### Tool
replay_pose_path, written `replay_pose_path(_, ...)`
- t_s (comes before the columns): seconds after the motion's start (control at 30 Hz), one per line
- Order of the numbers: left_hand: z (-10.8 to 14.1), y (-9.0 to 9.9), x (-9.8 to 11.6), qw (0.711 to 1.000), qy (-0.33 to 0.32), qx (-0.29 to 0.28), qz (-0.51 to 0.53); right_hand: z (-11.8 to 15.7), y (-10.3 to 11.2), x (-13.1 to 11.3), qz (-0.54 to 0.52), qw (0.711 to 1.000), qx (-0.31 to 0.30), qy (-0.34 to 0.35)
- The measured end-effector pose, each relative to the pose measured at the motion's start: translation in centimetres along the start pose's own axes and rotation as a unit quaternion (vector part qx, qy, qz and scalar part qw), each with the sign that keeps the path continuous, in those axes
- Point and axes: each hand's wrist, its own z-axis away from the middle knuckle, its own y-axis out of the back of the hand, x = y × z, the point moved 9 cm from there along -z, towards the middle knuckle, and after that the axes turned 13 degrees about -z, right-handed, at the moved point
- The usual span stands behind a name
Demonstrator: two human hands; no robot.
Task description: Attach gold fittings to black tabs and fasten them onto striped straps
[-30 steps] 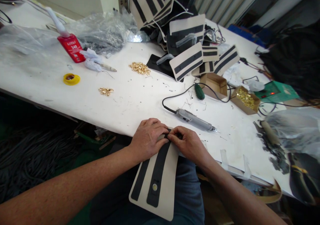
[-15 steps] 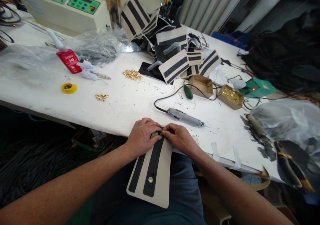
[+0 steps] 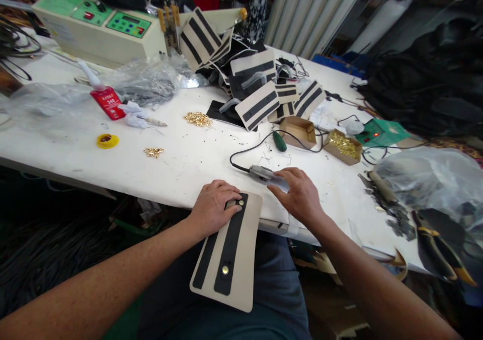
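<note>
My left hand (image 3: 216,205) grips the far end of a beige panel (image 3: 247,249) with black strips, which rests across my lap against the table edge. Its thumb lies beside a brass-coloured fastener (image 3: 241,202) at the far end of one strip; a second round fastener (image 3: 225,269) sits at the near end. My right hand (image 3: 298,191) is over the grey electric screwdriver (image 3: 260,173), thumb and fingers apart around its body. The hand hides the tool's tip, and I cannot tell whether the fingers touch it.
Small gold parts lie in two piles (image 3: 197,119) (image 3: 153,152). Behind them are stacked striped panels (image 3: 258,104), a cardboard box of gold pieces (image 3: 343,146), a green-handled tool (image 3: 279,141), a red glue bottle (image 3: 107,102) and yellow tape (image 3: 107,141). Pliers (image 3: 439,249) lie at right.
My right hand has left the panel's far end and moved right to the screwdriver, its fingers spreading. The far fastener now shows. My left hand stays on the panel.
</note>
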Motion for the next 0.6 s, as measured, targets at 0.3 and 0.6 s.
replay_pose_path(0.3,-0.4,-0.1,0.1,1.0,0.003,-0.012,-0.007,-1.5,0.2,2.3,-0.081,0.992,-0.09,-0.037)
replay_pose_path(0.6,-1.0,0.2,0.5,0.999,0.008,-0.03,-0.036,-0.7,0.1,-6.1,-0.586,0.798,0.082,-0.118)
